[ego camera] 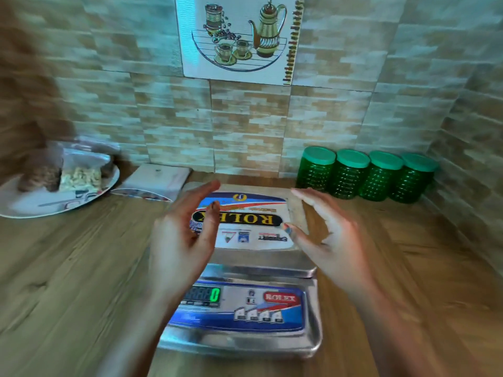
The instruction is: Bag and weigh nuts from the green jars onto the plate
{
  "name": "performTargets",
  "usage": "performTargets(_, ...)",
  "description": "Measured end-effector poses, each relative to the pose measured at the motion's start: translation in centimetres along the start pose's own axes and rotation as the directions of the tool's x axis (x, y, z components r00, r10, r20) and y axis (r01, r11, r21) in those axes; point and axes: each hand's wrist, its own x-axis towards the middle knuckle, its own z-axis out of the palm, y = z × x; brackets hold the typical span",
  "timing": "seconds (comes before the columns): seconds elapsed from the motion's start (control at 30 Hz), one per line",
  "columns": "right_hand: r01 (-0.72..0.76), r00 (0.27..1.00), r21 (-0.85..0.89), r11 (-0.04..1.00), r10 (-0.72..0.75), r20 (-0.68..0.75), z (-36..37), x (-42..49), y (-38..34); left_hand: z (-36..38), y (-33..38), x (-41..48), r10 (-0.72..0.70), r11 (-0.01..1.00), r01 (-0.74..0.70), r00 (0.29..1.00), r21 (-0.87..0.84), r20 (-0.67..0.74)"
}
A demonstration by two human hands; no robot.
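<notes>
Head camera view, looking down at two bare hands. The fingers [202, 191] of the left hand [177, 240] are straight and loosely spread, and they hold nothing. The right hand [326, 240] mirrors it, with its fingers straight, its thumb held apart, and nothing in its grasp. The palms face each other, one over each side of a stainless steel digital weighing scale [245, 258]. It cannot be told whether either hand touches it.

The scale sits at the middle of the brown wood-grain desk [81, 281], close to the front edge. Its flat square platform carries a large blue, white and black sticker. Its blue front panel faces the camera, and a small display [215, 295] there shows a green zero.

At the back right corner of the desk, four ribbed translucent green plastic jars [351, 174] with green lids on stand in a row, touching one another, against the wall.

At the back left edge lies a round white plate [54, 210]. Two clear plastic bags rest on it side by side: a bag of brown nuts [40, 178] and a bag of pale nuts [80, 178].

Between the plate and the scale, against the wall, lies a flat white packet [160, 176].

The wall [245, 126] is covered in beige brick-pattern tiles. One picture tile [239, 36], high at the centre, shows a teapot and cups.
</notes>
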Motion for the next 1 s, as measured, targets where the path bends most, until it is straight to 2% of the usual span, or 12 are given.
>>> performTargets(0.17, 0.006, 0.999, -0.046, 0.999, -0.008, -0.053, 3.2, -0.6, -3.7, -5.0, -1.9, -0.8, 0.024, 0.999, -0.023, 1.000, 0.028, -0.008)
performTargets(0.3, -0.045, 0.993, -0.056, 0.997, 0.038, -0.113, 4.8, -1.7, -5.3, -7.2, -4.0, -1.6, 0.059, 0.997, -0.060, 0.998, 0.051, 0.013)
performTargets(0.4, -0.200, 0.963, -0.082, 0.976, 0.180, -0.200, 5.1, -3.2, -5.1, -7.7, -5.7, -2.5, 0.058, 0.996, -0.061, 0.998, 0.068, 0.038)
performTargets(0.5, -0.452, 0.870, -0.190, 0.871, 0.384, -0.307, 4.8, -5.6, -3.3, -7.2, -7.6, -4.7, 0.004, 0.990, -0.013, 0.998, 0.137, 0.067)
performTargets(0.57, -0.609, 0.780, -0.209, 0.765, 0.529, -0.335, 4.6, -7.7, -1.8, -6.5, -9.1, -7.1, 0.014, 0.977, -0.037, 0.994, 0.210, 0.111)
performTargets(0.63, -0.772, 0.627, -0.119, 0.625, 0.717, -0.306, 4.6, -9.5, -0.5, -5.7, -10.7, -9.8, 0.004, 0.960, -0.048, 0.987, 0.277, 0.159)
performTargets(0.7, -0.872, 0.475, 0.004, 0.489, 0.849, -0.231, 4.9, -10.7, 0.5, -5.0, -12.1, -12.5, 0.001, 0.933, -0.079, 0.976, 0.351, 0.216)
performTargets(0.77, -0.904, 0.391, 0.122, 0.409, 0.909, -0.147, 5.5, -11.6, 1.1, -4.4, -12.9, -14.7, -0.046, 0.900, -0.084, 0.958, 0.428, 0.283)
performTargets(0.87, -0.881, 0.310, 0.377, 0.287, 0.951, 0.000, 6.4, -12.5, 1.9, -3.9, -13.6, -16.6, -0.124, 0.855, -0.068, 0.935, 0.514, 0.331)
performTargets(1.0, -0.867, 0.320, 0.420, 0.269, 0.946, 0.056, 6.4, -12.7, 2.6, -3.6, -13.6, -16.9, -0.155, 0.817, -0.067, 0.931, 0.573, 0.329)
